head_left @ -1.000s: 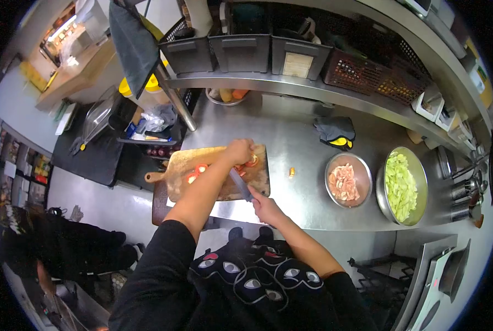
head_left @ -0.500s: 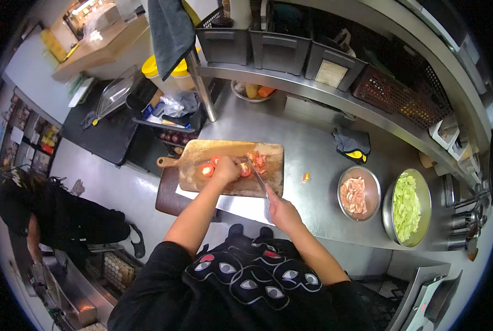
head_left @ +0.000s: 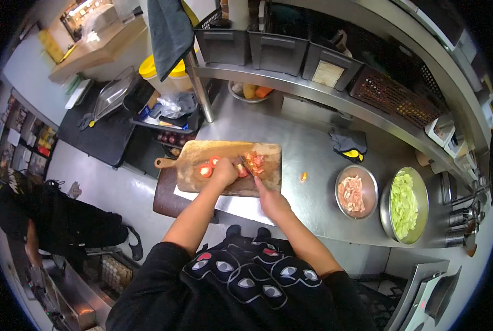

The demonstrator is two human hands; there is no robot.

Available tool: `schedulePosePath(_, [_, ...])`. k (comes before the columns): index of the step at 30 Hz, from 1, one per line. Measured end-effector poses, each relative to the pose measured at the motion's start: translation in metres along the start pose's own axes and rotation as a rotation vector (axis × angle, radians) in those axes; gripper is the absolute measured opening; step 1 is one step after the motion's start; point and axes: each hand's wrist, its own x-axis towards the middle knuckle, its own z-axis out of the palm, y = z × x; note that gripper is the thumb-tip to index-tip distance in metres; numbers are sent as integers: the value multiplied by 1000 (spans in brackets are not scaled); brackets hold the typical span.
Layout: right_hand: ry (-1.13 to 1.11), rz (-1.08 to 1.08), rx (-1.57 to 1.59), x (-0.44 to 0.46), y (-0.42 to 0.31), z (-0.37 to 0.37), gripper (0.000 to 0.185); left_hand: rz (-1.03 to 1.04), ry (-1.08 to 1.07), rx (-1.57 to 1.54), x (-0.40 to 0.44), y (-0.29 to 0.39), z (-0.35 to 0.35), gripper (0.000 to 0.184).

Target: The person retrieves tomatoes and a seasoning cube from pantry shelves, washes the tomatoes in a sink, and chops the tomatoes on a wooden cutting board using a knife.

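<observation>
My left hand (head_left: 225, 171) is closed on a piece of tomato (head_left: 240, 170) on the wooden cutting board (head_left: 194, 183). Gripped in my right hand (head_left: 274, 204) is a knife (head_left: 248, 166), its blade against the right side of that tomato piece. Chopped tomato (head_left: 255, 161) lies in a small heap to the right of the blade. Two cut tomato pieces (head_left: 205, 170) rest on the board left of my left hand. A white sheet (head_left: 246, 208) shows beneath the board's near edge.
Right of the board stand a steel bowl of sliced pale meat (head_left: 351, 194) and a larger bowl of chopped green vegetable (head_left: 404, 206). A dark cloth (head_left: 348, 144) lies behind them. Crates (head_left: 279, 52) line the shelf above. Another person (head_left: 64, 215) is at the left.
Since one second ago, my left hand has moved from the board's right part to the tomato near its middle. The view has shifted, and the knife now sits lower and closer to the board.
</observation>
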Motion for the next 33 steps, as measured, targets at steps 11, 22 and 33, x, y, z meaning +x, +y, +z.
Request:
schedulePosePath(11, [-8,-23,-107,-33,-13,-11,54,-2,95,-14,-9,3,5,20])
schedulePosePath(22, [30,-42,8,-7,-13,-9,55,124,179,-34,-8,-10,5,16])
schedulePosePath(33, [-55,44,-122,-11,-25,4,56,8,95,-39,7,-22,15,23])
